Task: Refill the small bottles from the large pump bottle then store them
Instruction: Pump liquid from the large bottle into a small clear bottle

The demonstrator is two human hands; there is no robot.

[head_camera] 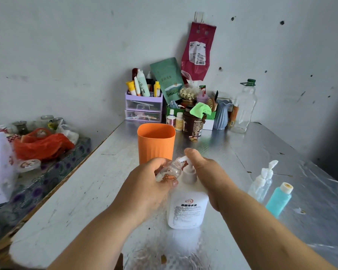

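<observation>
I see my left hand (150,184) wrapped around a small clear bottle (169,171), fingers closed on it, tilting its open neck up to the spout of the big pump bottle (187,203). That small bottle is see-through with an orange cartoon print on its side. My right hand (205,172) lies over the pump head — thumb pressed on top, the other fingers curled down behind it. The pump bottle is white with a printed label and stands upright near the front edge of the tabletop (86,188). Just behind my hands stands an orange cup (156,142). Toward the right edge stand a clear spray bottle (261,182) and a teal bottle (279,199) — close together.
</observation>
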